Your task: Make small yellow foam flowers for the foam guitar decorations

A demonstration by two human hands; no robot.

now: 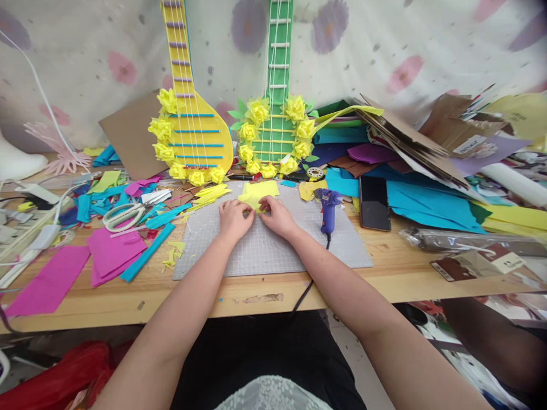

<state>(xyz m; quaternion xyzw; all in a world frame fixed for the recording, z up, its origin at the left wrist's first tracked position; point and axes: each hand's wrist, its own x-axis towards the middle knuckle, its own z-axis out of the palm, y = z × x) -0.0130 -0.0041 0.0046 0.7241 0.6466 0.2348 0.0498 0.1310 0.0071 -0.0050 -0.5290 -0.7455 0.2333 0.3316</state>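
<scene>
A small piece of yellow crepe paper (257, 208) lies between my two hands, over the grey cutting mat (273, 250). My left hand (235, 219) has its fingers closed at the paper's left side. From the other side my right hand (276, 215) pinches the paper's right edge. Just beyond the fingertips are more yellow paper sheets (261, 188). A stack of yellow paper strips (209, 195) rests to the left of them. On the mat's right part stands a blue hot glue gun (327, 210), its cord running toward the front edge.
Behind the mat lean a yellow paper lute (203, 128) and a green one (277, 122), both trimmed with yellow flowers. Scissors (123, 217) and pink paper (115, 250) lie left. A phone (375, 203), blue paper (431, 199) and cardboard (410, 142) are at right.
</scene>
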